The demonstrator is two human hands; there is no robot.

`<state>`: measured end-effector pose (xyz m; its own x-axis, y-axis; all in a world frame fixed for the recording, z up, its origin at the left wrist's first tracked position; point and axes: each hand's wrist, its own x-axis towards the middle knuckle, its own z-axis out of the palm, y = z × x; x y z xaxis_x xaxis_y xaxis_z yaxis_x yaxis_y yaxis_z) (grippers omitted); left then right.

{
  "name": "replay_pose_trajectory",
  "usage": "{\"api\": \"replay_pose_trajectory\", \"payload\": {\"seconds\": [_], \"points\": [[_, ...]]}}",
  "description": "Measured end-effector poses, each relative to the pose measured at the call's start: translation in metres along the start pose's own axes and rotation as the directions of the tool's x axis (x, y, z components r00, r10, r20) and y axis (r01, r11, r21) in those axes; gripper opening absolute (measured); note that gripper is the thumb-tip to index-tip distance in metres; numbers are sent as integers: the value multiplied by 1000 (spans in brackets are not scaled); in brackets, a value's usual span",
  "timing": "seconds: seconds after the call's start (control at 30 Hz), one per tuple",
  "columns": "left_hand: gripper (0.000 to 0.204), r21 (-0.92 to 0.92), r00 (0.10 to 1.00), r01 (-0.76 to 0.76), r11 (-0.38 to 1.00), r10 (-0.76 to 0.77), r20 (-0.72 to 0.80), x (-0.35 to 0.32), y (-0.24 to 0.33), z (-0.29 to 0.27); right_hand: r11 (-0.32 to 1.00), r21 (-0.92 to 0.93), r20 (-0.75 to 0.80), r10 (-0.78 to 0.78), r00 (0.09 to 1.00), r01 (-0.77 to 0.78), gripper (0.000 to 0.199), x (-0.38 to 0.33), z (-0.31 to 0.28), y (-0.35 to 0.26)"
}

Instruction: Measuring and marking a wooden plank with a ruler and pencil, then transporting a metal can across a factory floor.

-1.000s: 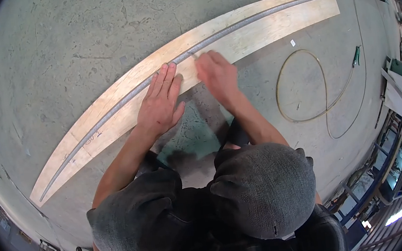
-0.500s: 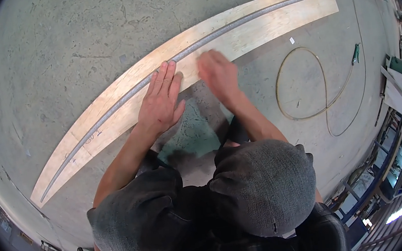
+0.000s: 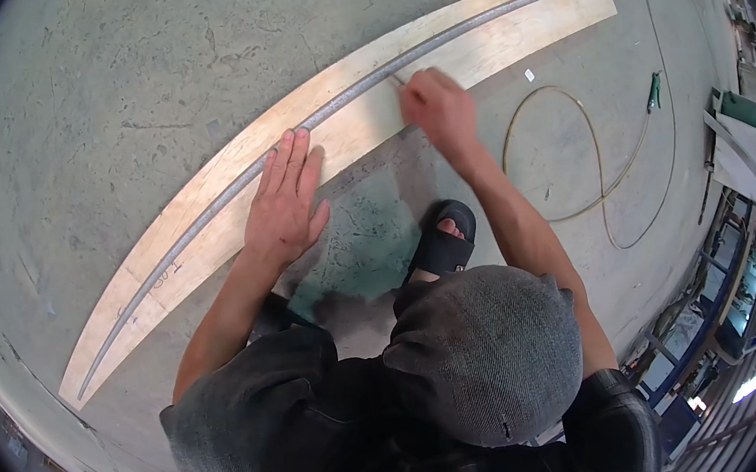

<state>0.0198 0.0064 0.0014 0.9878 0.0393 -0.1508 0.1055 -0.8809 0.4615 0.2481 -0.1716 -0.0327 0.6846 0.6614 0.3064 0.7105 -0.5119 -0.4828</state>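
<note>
Seen from above, crouching on a grey concrete floor (image 3: 173,73); laying the left hand (image 3: 280,212) open and palm down on a long, pale, arc-shaped wooden board (image 3: 523,31), with fingers outstretched onto a thin grey rod (image 3: 339,101) running along the board's curve, one end just past its right edge. Curling the right hand (image 3: 442,115) closed around a slim tool (image 3: 397,78), too blurred to identify, with its tip just beside the rod; lying farther right, a looped hose (image 3: 604,196) with a green nozzle (image 3: 655,91).
</note>
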Motion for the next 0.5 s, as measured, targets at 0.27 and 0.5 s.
{"api": "replay_pose_trajectory", "payload": {"seconds": [0.27,0.5], "points": [[72,1,1000,11,1000,-11,9,-1,-1,0,999,45,33,-1,999,-1,16,2,-4,-4],[72,7,1000,6,1000,-6,1,-1,0,-1,998,-30,11,63,998,-62,10,14,-7,6]]}}
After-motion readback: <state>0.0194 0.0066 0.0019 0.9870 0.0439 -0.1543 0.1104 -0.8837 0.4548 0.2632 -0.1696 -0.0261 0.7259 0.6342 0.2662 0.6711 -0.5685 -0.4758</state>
